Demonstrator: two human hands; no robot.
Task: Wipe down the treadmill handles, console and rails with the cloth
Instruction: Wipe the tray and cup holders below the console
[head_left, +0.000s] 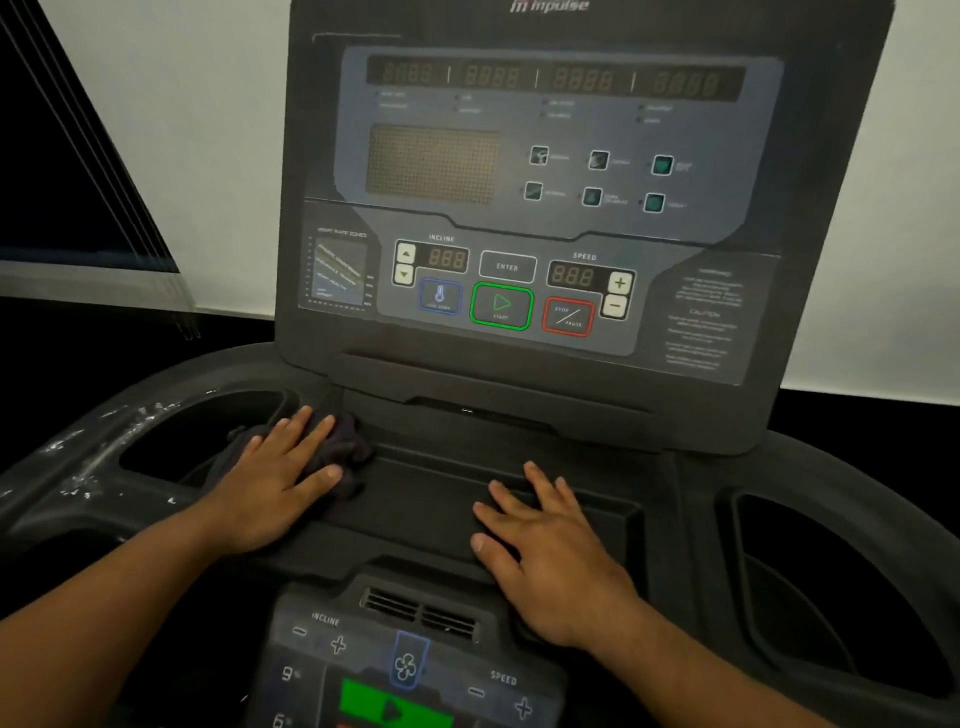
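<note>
Dark grey cloth (349, 446), crumpled into a loose wad, lies on the treadmill's black tray ledge (426, 499) just below the upright console (519, 208), at the ledge's left end beside the left cup holder (208, 431). The left hand (275, 483) presses it flat, its grip loose, with fingers straight and spread over the fabric rather than curled round it. The right hand (550, 551) rests bare on the ledge to the right, grip likewise apart, palm down and holding nothing. Judging by this, the work is partway through, with the ledge being wiped now. White smears and flecks (104, 441) mark the moulded frame left of the cup holder, so that side looks unwiped. The console face looks hazy, and whether it has been cleaned cannot be told. The lower control panel (405, 670) sits near the body, while the handles and rails are mostly out of view.
</note>
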